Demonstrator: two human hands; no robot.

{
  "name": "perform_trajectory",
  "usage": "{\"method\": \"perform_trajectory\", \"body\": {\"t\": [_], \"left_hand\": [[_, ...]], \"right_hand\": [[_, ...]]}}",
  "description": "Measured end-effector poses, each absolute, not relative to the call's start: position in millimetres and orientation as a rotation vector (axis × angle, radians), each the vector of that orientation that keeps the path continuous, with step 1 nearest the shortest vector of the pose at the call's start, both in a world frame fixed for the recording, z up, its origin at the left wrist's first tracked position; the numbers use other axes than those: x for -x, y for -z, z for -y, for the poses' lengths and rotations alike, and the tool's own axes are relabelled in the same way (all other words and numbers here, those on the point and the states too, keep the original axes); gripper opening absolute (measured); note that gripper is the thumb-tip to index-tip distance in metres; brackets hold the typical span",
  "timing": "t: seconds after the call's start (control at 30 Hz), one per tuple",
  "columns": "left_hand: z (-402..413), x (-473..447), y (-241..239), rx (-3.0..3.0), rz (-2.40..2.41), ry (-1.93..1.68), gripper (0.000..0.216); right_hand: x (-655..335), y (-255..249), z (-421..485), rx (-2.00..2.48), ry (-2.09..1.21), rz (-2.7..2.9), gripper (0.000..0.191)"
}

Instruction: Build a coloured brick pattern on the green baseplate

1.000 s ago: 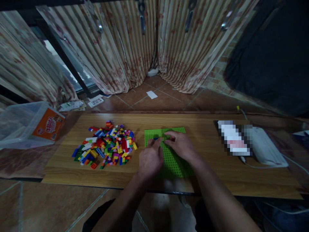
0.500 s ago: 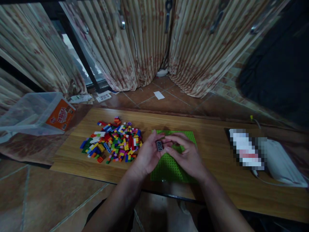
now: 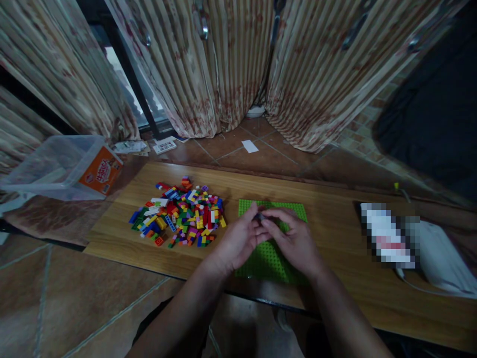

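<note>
Item 1: dark brick, sm., qty. 1. Loc.: betw. the fingertips of both hands, above the far part of the baseplate. Lies far-right of the L palm, far-left of the R palm; neither hand clearly nearer. Long axis: can't tell, mostly hidden by fingers.

Item 2: L hand. Palm partly turned up, fingers loosely curled, tips at brick; whether it grips, can't tell.

Item 3: R hand. Thumb & index brought tog., appar. pinching brick from the right.

Item 4: baseplate, green, studded, flat on worktop, under both hands; partly covered by R hand & forearm.

Item 5: brick pile, asst. colours, loose, on worktop left of baseplate, well apart from R hand, nearer L.

Item 6: clear plastic box w/ orange label, far left, beyond worktop's L end.

Item 7: device, screen pixelated, right side; white item just beside, ID unclear.
</note>
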State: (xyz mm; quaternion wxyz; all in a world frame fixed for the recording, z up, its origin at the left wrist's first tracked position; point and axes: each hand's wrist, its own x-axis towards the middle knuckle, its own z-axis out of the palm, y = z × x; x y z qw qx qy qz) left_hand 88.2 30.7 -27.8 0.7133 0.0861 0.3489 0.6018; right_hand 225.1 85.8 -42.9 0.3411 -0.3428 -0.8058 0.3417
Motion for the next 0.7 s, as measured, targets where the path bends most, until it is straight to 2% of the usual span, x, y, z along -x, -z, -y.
{"method": "perform_trajectory", "body": {"t": [0.27,0.5,0.7], "left_hand": [[-26,-95,28,-0.426,-0.924,-1.217,0.028],[-32,-88,32,-0.608,-1.373,-1.275,0.014],[-39,-74,48,-0.901,-1.688,-1.292,0.022]], "right_hand": [[-238,42,-95,1.152,-0.957,1.863,0.031],[-258,47,-115,1.345,-1.095,1.692,0.031],[-258,52,-119,1.345,-1.095,1.95,0.027]]}}
